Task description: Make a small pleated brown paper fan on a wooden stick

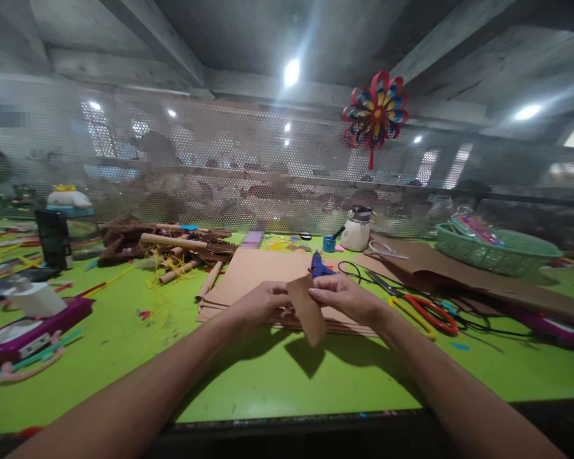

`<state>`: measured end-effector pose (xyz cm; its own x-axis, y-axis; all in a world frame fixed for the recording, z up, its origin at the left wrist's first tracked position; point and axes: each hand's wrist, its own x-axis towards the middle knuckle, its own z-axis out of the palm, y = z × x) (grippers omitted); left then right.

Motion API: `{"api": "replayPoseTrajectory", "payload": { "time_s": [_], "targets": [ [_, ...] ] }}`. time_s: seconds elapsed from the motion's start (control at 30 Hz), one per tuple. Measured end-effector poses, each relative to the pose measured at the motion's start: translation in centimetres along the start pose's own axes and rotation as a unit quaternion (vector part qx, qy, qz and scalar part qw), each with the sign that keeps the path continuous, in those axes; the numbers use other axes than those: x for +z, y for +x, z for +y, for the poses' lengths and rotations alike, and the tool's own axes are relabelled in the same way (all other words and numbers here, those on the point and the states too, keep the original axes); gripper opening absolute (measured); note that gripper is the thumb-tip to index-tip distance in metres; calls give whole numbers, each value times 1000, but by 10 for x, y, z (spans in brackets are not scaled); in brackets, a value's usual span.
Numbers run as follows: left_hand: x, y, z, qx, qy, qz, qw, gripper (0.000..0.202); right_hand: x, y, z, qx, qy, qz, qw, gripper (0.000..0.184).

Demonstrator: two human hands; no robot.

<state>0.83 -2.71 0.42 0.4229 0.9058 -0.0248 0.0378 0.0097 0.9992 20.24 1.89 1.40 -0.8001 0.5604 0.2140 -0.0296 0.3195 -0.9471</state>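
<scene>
Between my two hands a strip of brown kraft paper (309, 309) is held up, its pointed lower end hanging over the table's front part. My left hand (268, 301) is closed at the paper's left edge, some of its fingers hidden behind it. On the right edge, my right hand (342, 294) pinches the paper between thumb and fingers. Just beyond the hands a blue glue gun (318, 264) rests on a stack of brown paper sheets (253, 271). Scissors with red and yellow handles (428, 312) lie right of my right hand.
Rolled paper tubes and yellow strands (176, 252) are heaped at back left. A purple power strip (74, 313) with a white plug lies at left. At right are a green basket (497, 248), large brown paper (440, 268) and black cable. A white jar (358, 229) stands behind.
</scene>
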Motion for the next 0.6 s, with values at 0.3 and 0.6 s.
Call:
{"api": "replayPoseTrajectory", "payload": {
  "time_s": [0.3, 0.6],
  "targets": [
    [1, 6, 4, 78, 151, 95, 981, 27, -1, 4, 6, 33, -200, 54, 978, 39],
    [-6, 3, 10, 98, 156, 125, 975, 19, -3, 9, 15, -28, -128, 154, 979, 23]
  ]
}}
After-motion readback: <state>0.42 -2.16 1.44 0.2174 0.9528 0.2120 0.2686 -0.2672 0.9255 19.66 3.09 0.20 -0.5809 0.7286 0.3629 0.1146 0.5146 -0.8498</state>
